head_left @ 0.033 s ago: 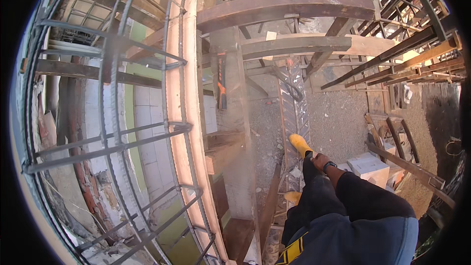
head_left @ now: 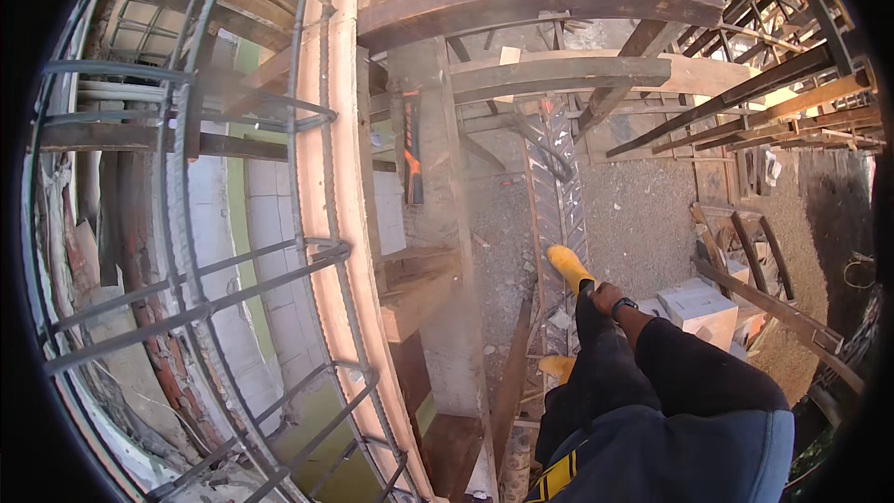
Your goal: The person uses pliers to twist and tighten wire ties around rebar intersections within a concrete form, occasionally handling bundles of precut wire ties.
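Observation:
My right hand (head_left: 605, 298), with a dark watch (head_left: 624, 307) on its wrist, is closed against my black trouser leg (head_left: 596, 345). Its fingers are curled, and whatever lies inside them is hidden. My left hand does not show. Below the hand, one yellow boot (head_left: 568, 266) stands on a narrow boarded strip (head_left: 562, 186); the other yellow boot (head_left: 557, 368) is closer to me. Off to the left, a long black and orange tool (head_left: 413, 154) rests along a timber, apart from my hand.
On the left a rebar cage (head_left: 191, 261) runs beside a pale formwork board (head_left: 328, 224). Thick timber beams (head_left: 540, 0) cross ahead. White boxes (head_left: 694, 307) and a wooden plank (head_left: 764, 307) are at the right. Gravel (head_left: 643, 214) lies far below.
The rebar cage, the formwork board and the black and orange tool sit slightly farther left in the picture. My right hand stays closed at the trouser leg.

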The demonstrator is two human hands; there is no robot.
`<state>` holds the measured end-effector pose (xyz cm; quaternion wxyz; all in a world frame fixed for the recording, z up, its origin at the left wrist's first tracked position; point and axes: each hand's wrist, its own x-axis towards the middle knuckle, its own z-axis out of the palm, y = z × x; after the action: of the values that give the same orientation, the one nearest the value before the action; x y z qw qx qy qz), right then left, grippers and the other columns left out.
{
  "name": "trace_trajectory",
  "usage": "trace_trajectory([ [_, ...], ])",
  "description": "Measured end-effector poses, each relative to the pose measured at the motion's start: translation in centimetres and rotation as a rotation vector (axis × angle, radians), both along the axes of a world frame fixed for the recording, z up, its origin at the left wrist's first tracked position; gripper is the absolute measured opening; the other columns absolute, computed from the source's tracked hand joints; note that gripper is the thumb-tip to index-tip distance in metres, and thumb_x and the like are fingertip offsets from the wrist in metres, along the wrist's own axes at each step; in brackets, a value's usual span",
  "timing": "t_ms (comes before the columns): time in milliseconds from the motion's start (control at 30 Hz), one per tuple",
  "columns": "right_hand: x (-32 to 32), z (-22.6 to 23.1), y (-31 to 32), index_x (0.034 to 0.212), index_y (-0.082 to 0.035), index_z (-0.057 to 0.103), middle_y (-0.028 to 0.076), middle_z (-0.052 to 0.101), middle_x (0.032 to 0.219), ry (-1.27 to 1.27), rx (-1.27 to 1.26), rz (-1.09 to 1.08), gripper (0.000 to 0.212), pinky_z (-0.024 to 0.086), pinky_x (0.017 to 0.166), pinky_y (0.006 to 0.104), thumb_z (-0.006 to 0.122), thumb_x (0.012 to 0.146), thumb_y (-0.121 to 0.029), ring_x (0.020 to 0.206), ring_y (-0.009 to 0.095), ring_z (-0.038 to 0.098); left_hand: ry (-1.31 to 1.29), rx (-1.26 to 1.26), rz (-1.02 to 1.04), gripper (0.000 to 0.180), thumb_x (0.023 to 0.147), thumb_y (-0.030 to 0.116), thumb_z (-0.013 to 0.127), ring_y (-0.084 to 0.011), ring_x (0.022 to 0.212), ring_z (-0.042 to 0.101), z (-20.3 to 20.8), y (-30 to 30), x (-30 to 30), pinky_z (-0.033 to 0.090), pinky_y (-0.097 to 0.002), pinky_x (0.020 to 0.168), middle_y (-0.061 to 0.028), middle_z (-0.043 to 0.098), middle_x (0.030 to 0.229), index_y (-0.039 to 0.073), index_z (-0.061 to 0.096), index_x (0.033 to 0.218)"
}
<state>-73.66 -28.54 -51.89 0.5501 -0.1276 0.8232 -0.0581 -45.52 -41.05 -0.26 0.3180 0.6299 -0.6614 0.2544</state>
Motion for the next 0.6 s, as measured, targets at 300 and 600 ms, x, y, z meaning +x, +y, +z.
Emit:
trace_trajectory([
  [300,-2.7,-23.5,-6.5,0.105,-0.001,0.067,0.024,0.068,0.106,0.108,-0.136,-0.074,0.041,0.051,0.09,0.0472,0.065,0.085,-0.037,0.101,0.04,0.065,0.022,0.283,0.042,0.08,0.088,0.043,0.072,-0.0319,0.113,0.047,-15.3,-7.2,-2.3,0.041,-0.0488,0.096,-0.0192,0.044,0.127,-0.001,0.033,0.141],
  [600,-9.1,-41.9,-13.6,0.107,-0.002,0.064,0.027,0.066,0.109,0.337,-0.258,0.076,0.033,0.049,0.091,0.0484,0.063,0.084,-0.027,0.106,0.043,0.062,-0.062,0.375,0.086,0.08,0.088,0.044,0.071,-0.0319,0.113,0.048,-26.7,-10.6,-3.1,0.041,-0.0485,0.096,-0.0192,0.045,0.126,-0.001,0.034,0.142],
])
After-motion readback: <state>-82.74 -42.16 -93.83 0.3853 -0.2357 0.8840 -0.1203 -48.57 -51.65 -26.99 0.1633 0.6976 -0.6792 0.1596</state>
